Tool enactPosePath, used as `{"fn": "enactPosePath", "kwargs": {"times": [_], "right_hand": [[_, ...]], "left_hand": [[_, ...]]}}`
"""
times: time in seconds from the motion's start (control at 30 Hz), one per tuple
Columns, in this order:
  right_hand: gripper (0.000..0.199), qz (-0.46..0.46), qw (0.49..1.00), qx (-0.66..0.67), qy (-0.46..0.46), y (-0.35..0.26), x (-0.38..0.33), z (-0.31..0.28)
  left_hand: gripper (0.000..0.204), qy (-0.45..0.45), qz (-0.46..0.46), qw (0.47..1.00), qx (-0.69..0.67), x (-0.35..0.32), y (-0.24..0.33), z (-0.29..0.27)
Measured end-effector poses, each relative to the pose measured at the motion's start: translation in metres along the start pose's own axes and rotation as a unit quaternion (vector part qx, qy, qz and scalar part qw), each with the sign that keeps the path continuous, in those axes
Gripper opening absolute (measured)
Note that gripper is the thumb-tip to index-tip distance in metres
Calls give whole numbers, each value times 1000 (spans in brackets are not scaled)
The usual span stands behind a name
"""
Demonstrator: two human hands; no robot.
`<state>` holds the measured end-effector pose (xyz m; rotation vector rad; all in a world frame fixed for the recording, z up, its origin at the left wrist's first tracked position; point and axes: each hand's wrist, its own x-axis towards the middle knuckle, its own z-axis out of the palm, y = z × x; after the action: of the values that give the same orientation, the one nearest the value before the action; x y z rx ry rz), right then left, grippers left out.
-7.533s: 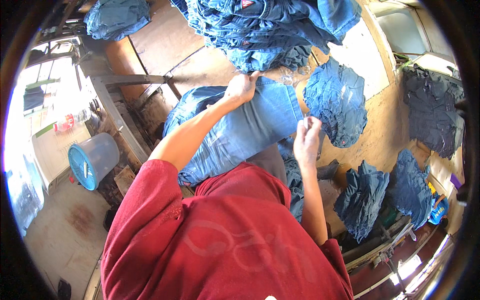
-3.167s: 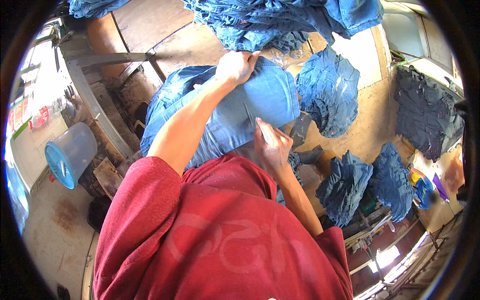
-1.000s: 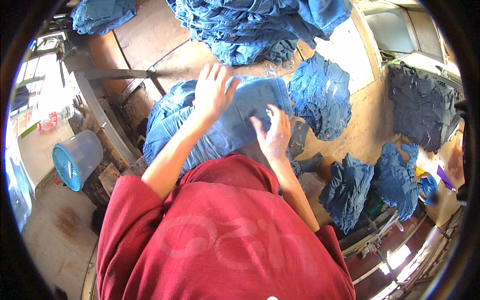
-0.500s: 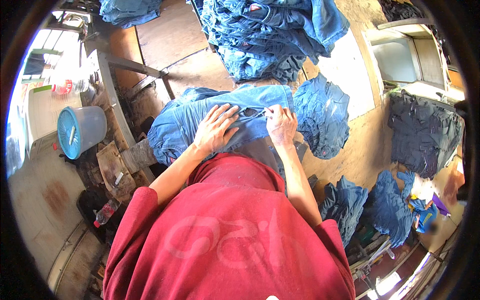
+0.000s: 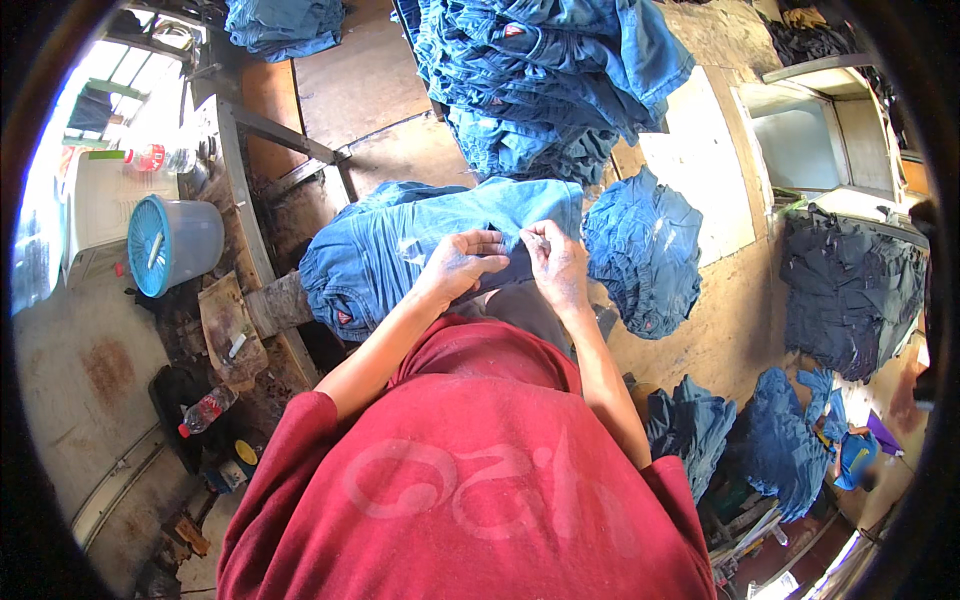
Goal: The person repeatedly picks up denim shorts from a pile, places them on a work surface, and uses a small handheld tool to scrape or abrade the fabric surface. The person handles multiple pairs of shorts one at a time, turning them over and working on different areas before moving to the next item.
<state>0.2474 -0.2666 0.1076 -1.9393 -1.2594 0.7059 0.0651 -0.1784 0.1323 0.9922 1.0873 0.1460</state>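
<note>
A blue denim garment (image 5: 385, 250) lies across a support in front of me, reaching past both hands. My left hand (image 5: 462, 265) is above its middle, fingers bent toward the thumb; what lies between them, if anything, is too small to make out. Close beside it on the right, my right hand (image 5: 560, 268) has thumb and forefinger pinched together, with a small pale speck at their tips. Between the two hands a dark patch shows on the denim. White marks show on the cloth left of my left hand.
A tall stack of blue denim (image 5: 530, 90) stands beyond the garment. Another denim bundle (image 5: 643, 250) lies to the right, and dark clothes (image 5: 850, 290) farther right. On the left are a lidded bucket (image 5: 185, 240), a wooden frame (image 5: 245, 200) and a plastic bottle (image 5: 208, 410).
My left hand, flat on the denim before, has lifted, curled its fingers and moved right toward my right hand. The right hand has stayed nearly in place, still pinched.
</note>
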Motion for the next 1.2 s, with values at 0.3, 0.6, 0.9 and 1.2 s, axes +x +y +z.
{"fn": "enactPosePath", "kwargs": {"times": [0.3,0.6,0.9,1.2], "right_hand": [[16,-2,1000,-10,-7,-9,-1,-1],[16,-35,999,-7,19,-6,-1,0],[55,179,981,-66,-38,-26,-16,-3],[51,109,992,70,-15,-5,-27,21]], "left_hand": [[62,131,161,950,233,-24,-1,24],[66,-21,-15,987,156,-15,19,8],[55,-23,2,1000,-16,-19,-6,-6],[26,9,-29,999,-38,-13,-23,3]]}}
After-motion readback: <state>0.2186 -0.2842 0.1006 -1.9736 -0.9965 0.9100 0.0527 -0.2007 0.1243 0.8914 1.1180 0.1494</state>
